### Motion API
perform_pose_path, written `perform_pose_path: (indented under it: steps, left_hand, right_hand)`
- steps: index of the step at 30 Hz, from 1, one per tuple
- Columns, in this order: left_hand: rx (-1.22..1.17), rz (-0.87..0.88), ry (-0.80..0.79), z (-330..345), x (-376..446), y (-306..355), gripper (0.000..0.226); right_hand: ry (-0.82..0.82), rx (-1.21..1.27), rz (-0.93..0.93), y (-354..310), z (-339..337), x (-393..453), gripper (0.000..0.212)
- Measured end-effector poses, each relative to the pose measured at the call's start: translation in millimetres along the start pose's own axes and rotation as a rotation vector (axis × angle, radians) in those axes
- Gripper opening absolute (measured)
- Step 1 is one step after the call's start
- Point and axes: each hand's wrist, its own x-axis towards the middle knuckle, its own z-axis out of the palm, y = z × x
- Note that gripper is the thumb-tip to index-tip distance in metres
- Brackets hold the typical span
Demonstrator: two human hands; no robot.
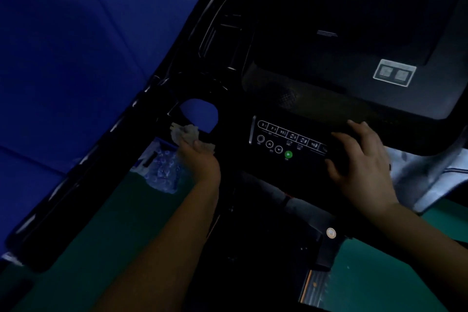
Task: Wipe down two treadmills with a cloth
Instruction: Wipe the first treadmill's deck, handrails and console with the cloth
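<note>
Head view, dim throughout: black glossy plastic treadmill console (316,63), screen dark, brand lettering pale near the upper edge. Taken as landmark, the strip of white-outlined control buttons (291,138) low on that console, with a round green start button (288,154) lit just beneath the strip. Left of the strip, beside a round cup-holder opening (200,116) showing blue through it, a crumpled pale grey cloth (187,135) bunched under the left hand (200,157), fingers curled round the wad and pressing it to the console's left rim. Right of the strip, right hand (359,159) spread flat, fingers fairly straight, resting on the console edge and holding nothing, fingertips touching the strip's right end. Below and left of the strip, past the cloth, a crinkled clear plastic wrapper (162,170) lying on green flooring (114,223). Far left of the strip, blue fabric panels (63,71). Main hazard, judged only: a press on the green button, either from the cloth sweeping rightward over the strip or from the braced right hand sliding left, likely enough to start the belt underfoot. Lesser risks: cloth snagging on or dropping through the cup-holder opening; smears missed on the dark glossy surface in such poor light. Second treadmill not in sight.
</note>
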Motion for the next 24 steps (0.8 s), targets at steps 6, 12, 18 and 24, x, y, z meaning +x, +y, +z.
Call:
perform_pose_path:
  steps: [6, 12, 18, 24]
  left_hand:
    - [0.357, 0.339, -0.199, -16, 18, -32, 0.062]
    - [0.659, 0.784, -0.296, -37, 93, -64, 0.048]
    - [0.635, 0.918, -0.433, -32, 107, -41, 0.038]
    - [0.595, 1.079, -0.669, -28, 97, -33, 0.041]
  right_hand:
    - [-0.013, 0.003, -0.073, -28, 19, 39, 0.049]
    - [-0.005, -0.036, -0.049, -41, 33, 77, 0.052]
    - [0.043, -0.072, -0.024, -44, 50, 81, 0.047]
    - [0.066, -0.099, -0.027, -50, 52, 85, 0.042]
